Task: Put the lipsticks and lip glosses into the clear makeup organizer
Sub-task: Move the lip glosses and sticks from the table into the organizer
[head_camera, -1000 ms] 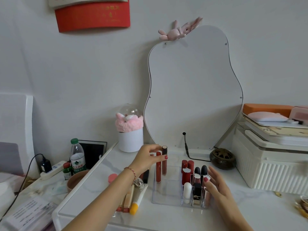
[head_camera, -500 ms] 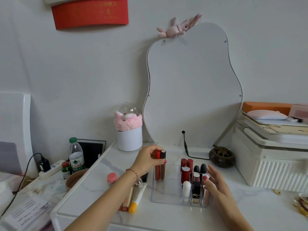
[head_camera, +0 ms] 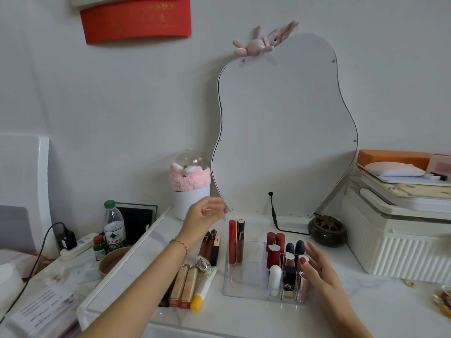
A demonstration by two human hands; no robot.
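The clear makeup organizer (head_camera: 246,287) sits on the white tabletop in front of me. Two tall lip glosses (head_camera: 236,241) stand upright in its left compartment. Several lipsticks (head_camera: 280,254) fill the small slots on its right side. My left hand (head_camera: 203,215) hovers open above and left of the two glosses, holding nothing. My right hand (head_camera: 317,267) rests open against the organizer's right side, fingers touching it. More lip products lie flat left of the organizer: dark tubes (head_camera: 210,246), two gold tubes (head_camera: 184,285) and a white tube with a yellow cap (head_camera: 202,290).
A curvy mirror (head_camera: 283,128) leans on the wall behind the organizer, with a black cable (head_camera: 274,215) and a dark round burner (head_camera: 327,230). A white cup with pink cloth (head_camera: 190,189) stands back left. A white ribbed box (head_camera: 400,245) stands right. Bottles (head_camera: 113,228) stand left.
My left hand set the two lip glosses down into the organizer's left compartment, let go and lifted up to the left. My right hand stayed at the organizer's right side.
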